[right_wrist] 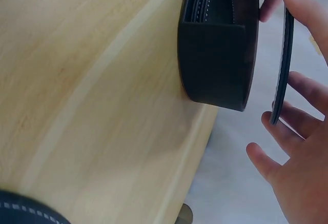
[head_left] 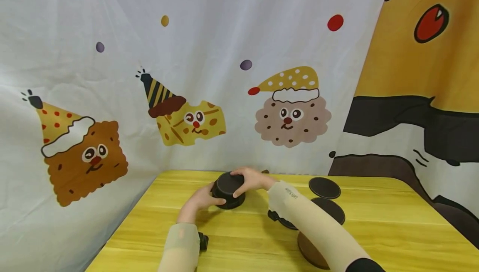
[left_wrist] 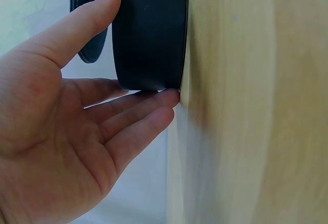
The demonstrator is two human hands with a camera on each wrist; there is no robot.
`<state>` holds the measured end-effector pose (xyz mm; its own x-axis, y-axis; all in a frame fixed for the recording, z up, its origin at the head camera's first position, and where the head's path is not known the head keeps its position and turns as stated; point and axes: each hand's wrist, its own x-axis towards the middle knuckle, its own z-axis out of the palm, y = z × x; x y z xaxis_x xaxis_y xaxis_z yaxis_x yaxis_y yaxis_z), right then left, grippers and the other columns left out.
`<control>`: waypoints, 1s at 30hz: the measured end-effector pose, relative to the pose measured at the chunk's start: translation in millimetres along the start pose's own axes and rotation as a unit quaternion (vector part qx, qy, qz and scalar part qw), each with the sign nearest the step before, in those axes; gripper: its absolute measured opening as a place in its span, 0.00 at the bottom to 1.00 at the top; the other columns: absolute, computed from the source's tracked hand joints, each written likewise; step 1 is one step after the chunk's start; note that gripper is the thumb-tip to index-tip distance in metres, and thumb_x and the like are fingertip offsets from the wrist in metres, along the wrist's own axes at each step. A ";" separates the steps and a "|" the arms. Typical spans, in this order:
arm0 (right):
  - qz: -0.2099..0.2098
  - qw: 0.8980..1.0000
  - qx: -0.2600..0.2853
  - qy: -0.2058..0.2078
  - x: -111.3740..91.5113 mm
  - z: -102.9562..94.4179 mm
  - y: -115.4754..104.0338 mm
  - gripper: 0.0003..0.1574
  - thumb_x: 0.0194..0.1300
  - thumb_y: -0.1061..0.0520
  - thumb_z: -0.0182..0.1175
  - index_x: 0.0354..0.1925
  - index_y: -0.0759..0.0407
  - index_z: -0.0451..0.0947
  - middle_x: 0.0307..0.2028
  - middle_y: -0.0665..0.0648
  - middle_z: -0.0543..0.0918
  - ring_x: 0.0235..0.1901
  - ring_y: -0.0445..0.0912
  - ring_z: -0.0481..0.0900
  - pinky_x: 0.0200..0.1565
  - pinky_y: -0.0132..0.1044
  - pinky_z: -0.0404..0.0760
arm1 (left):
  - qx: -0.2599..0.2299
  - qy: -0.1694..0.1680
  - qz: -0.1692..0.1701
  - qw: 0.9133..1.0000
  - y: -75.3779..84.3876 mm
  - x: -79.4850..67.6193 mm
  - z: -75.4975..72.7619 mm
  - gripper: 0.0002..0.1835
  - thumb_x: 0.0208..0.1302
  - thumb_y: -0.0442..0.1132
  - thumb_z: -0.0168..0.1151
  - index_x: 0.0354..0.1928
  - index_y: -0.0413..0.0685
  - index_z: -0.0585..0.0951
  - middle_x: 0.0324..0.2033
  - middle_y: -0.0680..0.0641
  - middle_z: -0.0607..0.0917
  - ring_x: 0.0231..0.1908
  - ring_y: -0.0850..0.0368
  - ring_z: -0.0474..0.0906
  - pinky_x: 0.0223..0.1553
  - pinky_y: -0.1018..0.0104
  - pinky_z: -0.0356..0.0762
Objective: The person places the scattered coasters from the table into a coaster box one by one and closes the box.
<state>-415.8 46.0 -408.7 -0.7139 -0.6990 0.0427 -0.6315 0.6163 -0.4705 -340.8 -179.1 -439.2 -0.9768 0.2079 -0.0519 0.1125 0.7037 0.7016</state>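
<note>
right hand [right_wrist: 306, 157]: grips dark disc [right_wrist: 285, 65] (edge-on) | black holder [right_wrist: 215, 62]: on wooden table [right_wrist: 97, 90]

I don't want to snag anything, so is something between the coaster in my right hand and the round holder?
Nothing visible blocks the stitched black coaster from the round coaster holder: the right wrist view shows a gap between them. Just your left thumb sits near, its tip at the holder's edge.

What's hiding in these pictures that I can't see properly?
Head view: inside the black holder, hidden by the round coaster the right hand pinches.
Head view: part of the brown disc, under the right sleeve.
Right wrist view: most of the dark disc, cut off by the lower-left edge.
</note>
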 end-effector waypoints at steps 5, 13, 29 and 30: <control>0.002 1.000 0.006 -0.003 5.2 7.8 2.9 0.52 0.48 0.40 0.76 0.67 0.53 0.70 0.65 0.58 0.70 0.60 0.52 0.71 0.56 0.46 0.74 | -0.001 -0.001 -0.002 1.000 -0.6 1.2 0.3 0.48 0.57 0.51 0.72 0.73 0.37 0.59 0.64 0.33 0.70 0.60 0.34 0.68 0.55 0.39 0.69; 0.010 1.000 0.015 -0.009 10.7 16.1 6.5 0.51 0.49 0.39 0.74 0.68 0.53 0.69 0.65 0.58 0.70 0.58 0.52 0.72 0.54 0.45 0.75 | 0.006 -0.001 0.004 1.000 0.2 0.7 0.0 0.48 0.57 0.51 0.72 0.72 0.37 0.60 0.64 0.33 0.70 0.59 0.34 0.70 0.53 0.40 0.71; 0.006 0.999 0.044 0.011 -0.3 9.1 7.9 0.42 0.60 0.44 0.68 0.66 0.62 0.69 0.64 0.62 0.71 0.64 0.58 0.67 0.60 0.54 0.69 | -0.008 0.004 0.015 1.000 0.3 -2.3 1.4 0.46 0.59 0.48 0.71 0.72 0.36 0.60 0.63 0.31 0.71 0.57 0.32 0.71 0.51 0.39 0.71; 0.007 0.999 0.047 0.010 -2.7 6.1 8.3 0.41 0.61 0.45 0.68 0.66 0.61 0.69 0.64 0.62 0.70 0.64 0.58 0.66 0.61 0.55 0.68 | -0.010 0.005 0.014 1.000 -0.5 -2.5 0.6 0.46 0.59 0.48 0.71 0.72 0.36 0.60 0.63 0.31 0.71 0.57 0.32 0.71 0.51 0.39 0.71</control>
<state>-417.3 50.8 -418.1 -0.7294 -0.6820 0.0534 -0.5906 0.5884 -0.5522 -338.4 -179.6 -439.8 -0.9750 0.2207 -0.0243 0.1369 0.6840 0.7165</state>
